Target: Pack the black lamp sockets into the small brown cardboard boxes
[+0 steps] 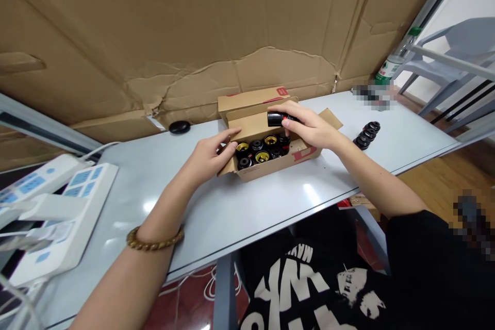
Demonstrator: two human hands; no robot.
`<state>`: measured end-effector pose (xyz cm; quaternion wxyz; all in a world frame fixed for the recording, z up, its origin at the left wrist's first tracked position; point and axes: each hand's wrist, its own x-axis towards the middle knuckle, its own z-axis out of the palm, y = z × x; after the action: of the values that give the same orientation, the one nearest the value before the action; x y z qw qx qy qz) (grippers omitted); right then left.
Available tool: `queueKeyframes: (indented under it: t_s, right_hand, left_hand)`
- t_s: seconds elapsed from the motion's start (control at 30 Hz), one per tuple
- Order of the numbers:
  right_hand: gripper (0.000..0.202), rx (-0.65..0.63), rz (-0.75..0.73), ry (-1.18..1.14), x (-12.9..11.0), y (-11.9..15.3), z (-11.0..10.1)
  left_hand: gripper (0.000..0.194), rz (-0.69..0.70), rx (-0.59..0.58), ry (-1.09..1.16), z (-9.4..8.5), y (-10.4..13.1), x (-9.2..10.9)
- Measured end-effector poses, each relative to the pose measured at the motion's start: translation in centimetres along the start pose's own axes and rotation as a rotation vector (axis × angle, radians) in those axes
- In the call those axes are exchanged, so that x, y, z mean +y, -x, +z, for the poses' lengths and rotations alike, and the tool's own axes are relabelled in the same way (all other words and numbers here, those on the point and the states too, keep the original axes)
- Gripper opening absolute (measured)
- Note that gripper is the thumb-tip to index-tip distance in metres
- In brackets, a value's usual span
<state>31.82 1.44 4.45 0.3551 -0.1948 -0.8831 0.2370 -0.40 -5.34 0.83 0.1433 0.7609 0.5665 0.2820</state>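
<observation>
An open cardboard box [266,169] sits on the table, holding several black lamp sockets [257,145]. Some of them face up with yellow threaded insides showing. My left hand [207,157] grips the box at its left end, thumb and fingers over the edge by the side flap. Above the box's right half, my right hand [305,124] holds another black lamp socket [275,119], lying nearly sideways with a bit of red at its end. My fingertips hide part of this socket.
On the right of the white table [185,221] lies a short row of black sockets [366,135]. A black round lid-like piece [180,127] rests near the back. White power strips [73,211] with cables fill the left. Behind stands cardboard sheeting [232,20]; a bottle [396,59] stands back right.
</observation>
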Motion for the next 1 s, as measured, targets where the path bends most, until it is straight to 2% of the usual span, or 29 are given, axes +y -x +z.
queueKeyframes:
  t_s: [0.17, 0.33, 0.63, 0.83, 0.93, 1.0]
  right_hand:
    - [0.04, 0.059, 0.017, -0.083, 0.35, 0.1, 0.43]
    - [0.043, 0.131, 0.012, -0.044, 0.38, 0.08, 0.4]
    - [0.043, 0.081, -0.027, 0.11, 0.15, 0.31, 0.07]
    - [0.041, 0.089, -0.03, 0.102, 0.22, 0.34, 0.2]
    - [0.042, 0.074, -0.002, 0.067, 0.37, 0.35, 0.4]
    - [0.043, 0.082, 0.01, 0.062, 0.47, 0.32, 0.51]
  left_hand:
    - [0.068, -0.005, 0.006, 0.006, 0.05, 0.02, -0.11]
    - [0.067, -0.014, 0.005, 0.009, 0.0, -0.04, 0.06]
    - [0.064, -0.01, 0.005, 0.01, 0.04, 0.07, -0.04]
    - [0.065, -0.009, 0.007, -0.001, 0.12, 0.0, 0.09]
    - [0.064, 0.021, 0.015, -0.058, 0.03, 0.13, 0.33]
    - [0.062, 0.057, 0.061, -0.162, -0.23, 0.32, 0.59]
